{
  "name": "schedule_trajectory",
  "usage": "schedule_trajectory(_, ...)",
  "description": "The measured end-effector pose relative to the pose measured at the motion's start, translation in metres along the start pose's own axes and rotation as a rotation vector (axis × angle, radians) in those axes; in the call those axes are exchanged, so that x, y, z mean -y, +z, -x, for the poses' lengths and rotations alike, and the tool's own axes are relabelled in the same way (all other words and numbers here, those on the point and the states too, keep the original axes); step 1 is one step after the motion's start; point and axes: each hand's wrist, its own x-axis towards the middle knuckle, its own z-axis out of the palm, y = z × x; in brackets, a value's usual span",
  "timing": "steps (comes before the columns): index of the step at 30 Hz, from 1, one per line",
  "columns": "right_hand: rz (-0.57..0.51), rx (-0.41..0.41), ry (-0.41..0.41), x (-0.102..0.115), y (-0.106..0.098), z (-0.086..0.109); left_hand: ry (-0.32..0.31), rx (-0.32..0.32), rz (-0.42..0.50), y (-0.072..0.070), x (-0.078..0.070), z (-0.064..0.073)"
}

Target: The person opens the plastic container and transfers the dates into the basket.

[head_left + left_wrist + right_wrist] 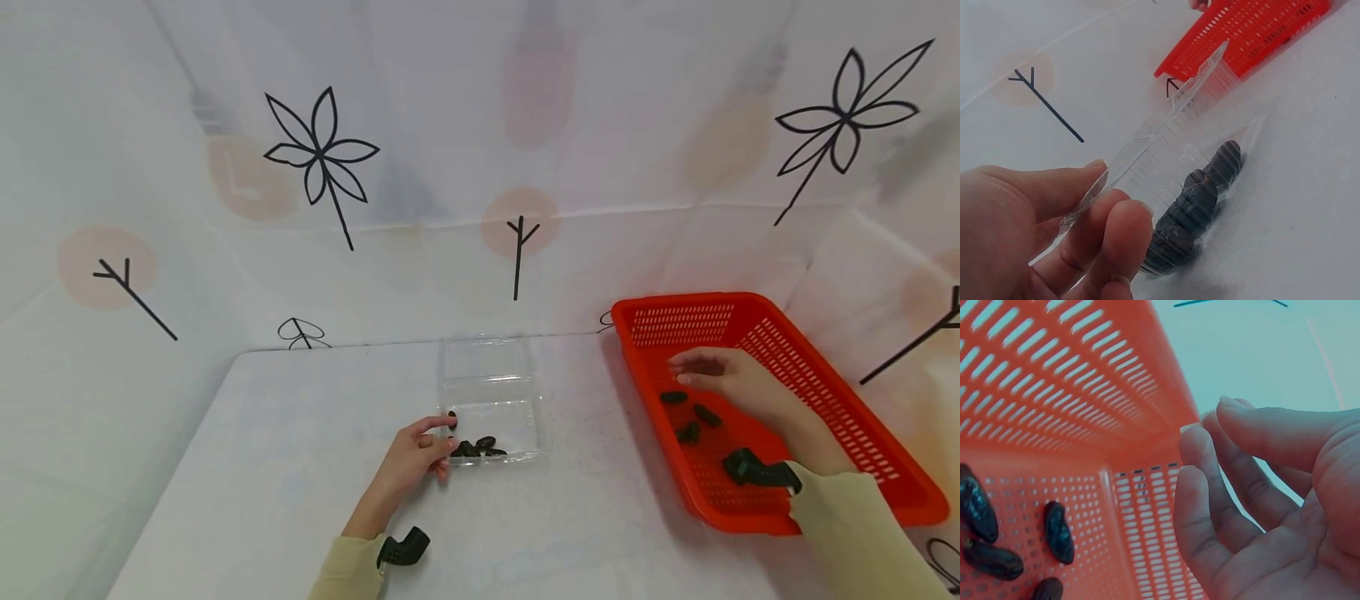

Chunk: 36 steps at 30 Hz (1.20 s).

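Your left hand pinches the flimsy-looking clear box; your relaxed right hand holds nothing; grip likely-soft dark fruits mid-length.

White fabric backdrop with black line-drawn flowers and peach circles rises behind a white-covered table.
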Motion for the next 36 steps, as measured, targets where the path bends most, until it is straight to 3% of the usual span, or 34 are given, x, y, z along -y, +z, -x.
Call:
schedule_trajectory(7,0.024,-0.003,-0.066,0.015,0.003,-0.002,0.003,0.0,0.005,0.001,0.001,0.0)
schedule_trajectory(19,-0.006,0.007,-0.111,0.042,0.018,-0.007,0.0,-0.003,-0.008,0.001,0.0,0.001)
schedule_trajectory(27,0.086,0.006,-0.08,0.055,0.037,-0.013,0.002,-0.003,-0.002,0.002,0.0,-0.001)
schedule_trajectory(36,0.045,0.076,-0.114,0.069,0.065,-0.028,0.017,-0.004,-0.03,0.003,0.0,0.0)
